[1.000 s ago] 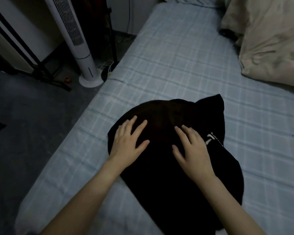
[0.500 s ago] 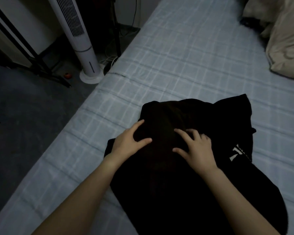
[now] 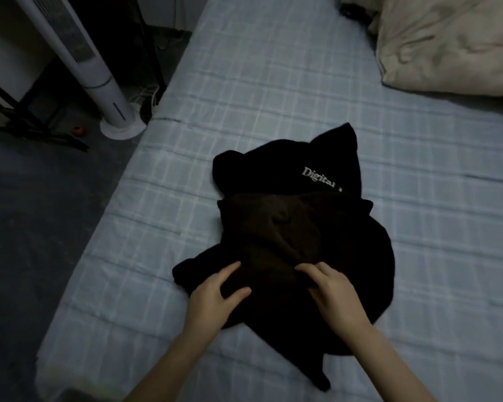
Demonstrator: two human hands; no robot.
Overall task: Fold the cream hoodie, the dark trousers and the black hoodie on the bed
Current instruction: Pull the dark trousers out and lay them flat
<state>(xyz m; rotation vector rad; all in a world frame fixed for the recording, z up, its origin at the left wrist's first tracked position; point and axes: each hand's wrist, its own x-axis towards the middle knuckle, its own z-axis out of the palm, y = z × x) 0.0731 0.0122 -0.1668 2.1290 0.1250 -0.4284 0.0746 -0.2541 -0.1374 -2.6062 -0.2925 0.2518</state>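
I'm looking down in dim light at a bed [image 3: 273,82] with a pale blue checked sheet. A cream pillow [image 3: 447,44] lies at its far right. On the dark floor [image 3: 41,227] to the left stand a white tower fan [image 3: 99,82] and a black stand's legs [image 3: 26,132], with loose cables [image 3: 148,94] just beside the fan's base.

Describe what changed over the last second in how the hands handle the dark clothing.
Both hands drew back toward the person, from lying flat mid-garment to its near edge: the left hand and right hand now grip the brownish layer lying on the black hoodie. More of its white lettering shows. The hoodie stays on the bed; the tower fan is unmoved.
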